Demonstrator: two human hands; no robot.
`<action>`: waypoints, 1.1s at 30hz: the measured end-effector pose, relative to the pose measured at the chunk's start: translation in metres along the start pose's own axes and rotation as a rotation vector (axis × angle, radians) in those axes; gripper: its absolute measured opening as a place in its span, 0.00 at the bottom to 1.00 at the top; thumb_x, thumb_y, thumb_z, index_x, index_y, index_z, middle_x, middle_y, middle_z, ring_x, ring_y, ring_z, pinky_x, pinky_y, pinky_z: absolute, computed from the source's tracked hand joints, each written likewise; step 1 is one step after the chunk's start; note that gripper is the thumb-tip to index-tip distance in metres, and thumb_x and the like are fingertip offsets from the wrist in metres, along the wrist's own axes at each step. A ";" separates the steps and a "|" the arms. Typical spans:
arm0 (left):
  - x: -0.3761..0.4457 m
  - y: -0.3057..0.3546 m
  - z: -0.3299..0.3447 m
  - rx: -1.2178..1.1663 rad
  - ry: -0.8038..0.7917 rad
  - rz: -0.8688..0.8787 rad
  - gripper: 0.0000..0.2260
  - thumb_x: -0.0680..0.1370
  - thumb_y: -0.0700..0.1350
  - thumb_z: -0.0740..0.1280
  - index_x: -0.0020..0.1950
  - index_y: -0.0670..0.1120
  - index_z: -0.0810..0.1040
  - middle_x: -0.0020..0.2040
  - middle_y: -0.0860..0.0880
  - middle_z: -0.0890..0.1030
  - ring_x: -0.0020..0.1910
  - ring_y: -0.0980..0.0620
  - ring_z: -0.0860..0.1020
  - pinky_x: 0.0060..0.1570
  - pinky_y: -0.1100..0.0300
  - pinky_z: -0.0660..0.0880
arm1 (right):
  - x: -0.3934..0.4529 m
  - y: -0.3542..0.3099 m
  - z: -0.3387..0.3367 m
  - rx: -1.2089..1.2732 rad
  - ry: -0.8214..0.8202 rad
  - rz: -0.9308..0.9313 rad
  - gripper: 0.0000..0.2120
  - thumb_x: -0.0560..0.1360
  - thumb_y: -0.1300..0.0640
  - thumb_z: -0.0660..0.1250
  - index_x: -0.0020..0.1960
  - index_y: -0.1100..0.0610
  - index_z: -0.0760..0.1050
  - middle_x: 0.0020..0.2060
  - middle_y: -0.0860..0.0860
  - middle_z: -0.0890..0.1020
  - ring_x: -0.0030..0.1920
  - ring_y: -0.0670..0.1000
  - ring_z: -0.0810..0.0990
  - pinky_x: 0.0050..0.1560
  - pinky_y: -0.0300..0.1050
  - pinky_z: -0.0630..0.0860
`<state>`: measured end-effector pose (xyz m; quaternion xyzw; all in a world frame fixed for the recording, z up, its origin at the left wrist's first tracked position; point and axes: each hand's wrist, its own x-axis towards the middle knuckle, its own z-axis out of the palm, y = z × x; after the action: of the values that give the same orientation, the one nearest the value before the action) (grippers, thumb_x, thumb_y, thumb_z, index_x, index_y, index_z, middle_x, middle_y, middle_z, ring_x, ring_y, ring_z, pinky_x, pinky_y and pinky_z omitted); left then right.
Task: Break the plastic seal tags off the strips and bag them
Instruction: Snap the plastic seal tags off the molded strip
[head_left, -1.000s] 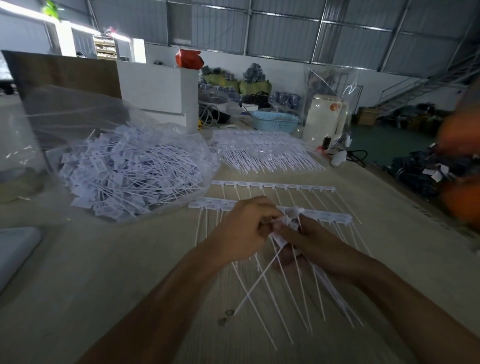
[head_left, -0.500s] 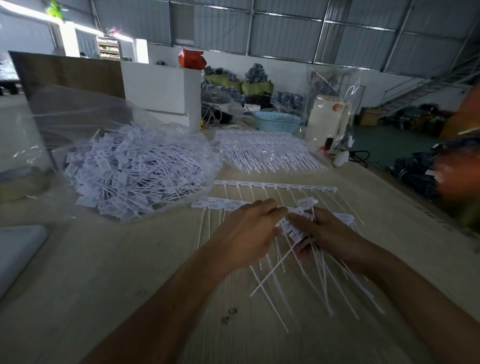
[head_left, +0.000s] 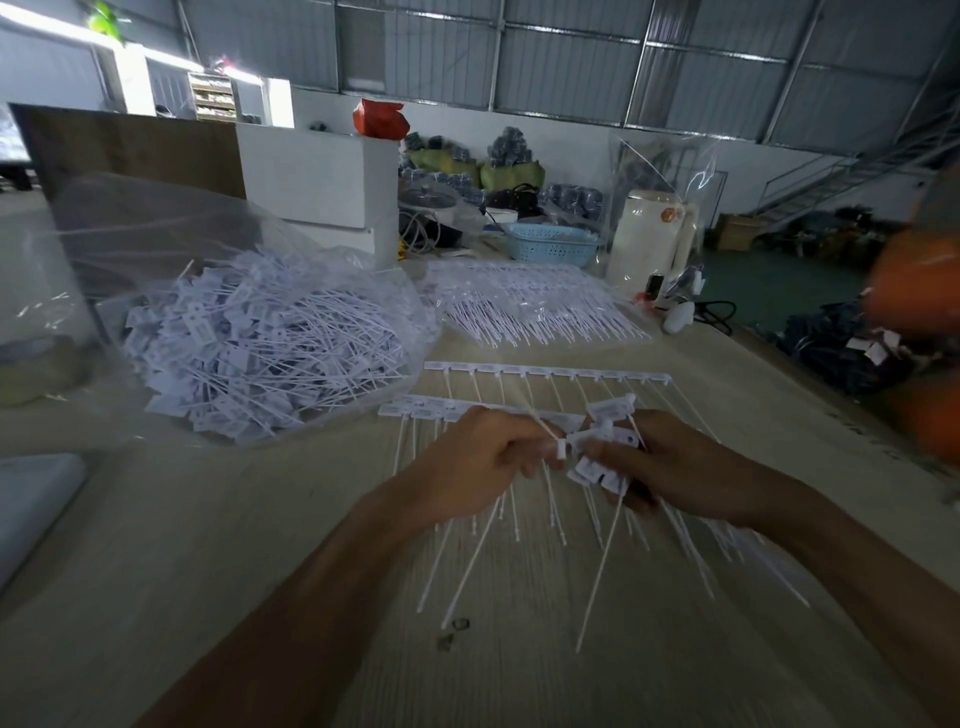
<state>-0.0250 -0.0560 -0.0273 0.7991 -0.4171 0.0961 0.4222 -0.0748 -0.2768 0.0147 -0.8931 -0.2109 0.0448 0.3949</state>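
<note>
My right hand (head_left: 670, 462) grips a bunch of loose white seal tags (head_left: 597, 465) whose thin tails hang down over the table. Close beside it, my left hand (head_left: 478, 462) pinches a single seal tag (head_left: 561, 448) by its head. Under both hands lies a strip of joined tags (head_left: 415, 410), and a second full strip (head_left: 545, 371) rests just beyond it. To the left, an open clear plastic bag (head_left: 156, 228) holds a heap of separated tags (head_left: 260, 343).
A stack of more tag strips (head_left: 530, 306) lies at the back of the wooden table (head_left: 208, 545). Behind stand a white box (head_left: 311, 176), a blue basket (head_left: 550, 244) and a white appliance (head_left: 649, 234). A blurred orange shape (head_left: 924, 291) is at the right edge.
The bunch in my right hand has shifted right and a bit higher, with its tails swinging. My left hand has pulled one tag free from the strip side.
</note>
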 end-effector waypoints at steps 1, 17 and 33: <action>0.001 -0.001 0.001 -0.030 0.005 -0.004 0.08 0.81 0.40 0.66 0.51 0.44 0.85 0.39 0.58 0.82 0.35 0.61 0.80 0.39 0.65 0.76 | 0.001 0.001 0.000 -0.009 0.007 0.019 0.15 0.83 0.53 0.59 0.44 0.59 0.77 0.32 0.57 0.81 0.29 0.54 0.81 0.33 0.47 0.80; -0.002 0.011 0.005 0.262 0.181 -0.015 0.09 0.73 0.44 0.73 0.48 0.51 0.75 0.42 0.50 0.79 0.39 0.51 0.77 0.37 0.55 0.74 | 0.006 0.016 0.037 0.630 0.080 0.150 0.12 0.80 0.48 0.63 0.53 0.53 0.81 0.26 0.53 0.74 0.20 0.47 0.65 0.23 0.36 0.63; -0.002 0.009 -0.004 0.241 0.155 0.146 0.13 0.80 0.45 0.66 0.64 0.47 0.79 0.54 0.50 0.83 0.52 0.50 0.78 0.51 0.51 0.76 | 0.001 0.016 0.015 0.725 0.198 0.094 0.13 0.78 0.56 0.68 0.54 0.66 0.78 0.23 0.52 0.70 0.19 0.45 0.63 0.22 0.34 0.63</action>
<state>-0.0321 -0.0544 -0.0213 0.8017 -0.4257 0.2372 0.3461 -0.0721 -0.2753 -0.0068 -0.7040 -0.1010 0.0480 0.7014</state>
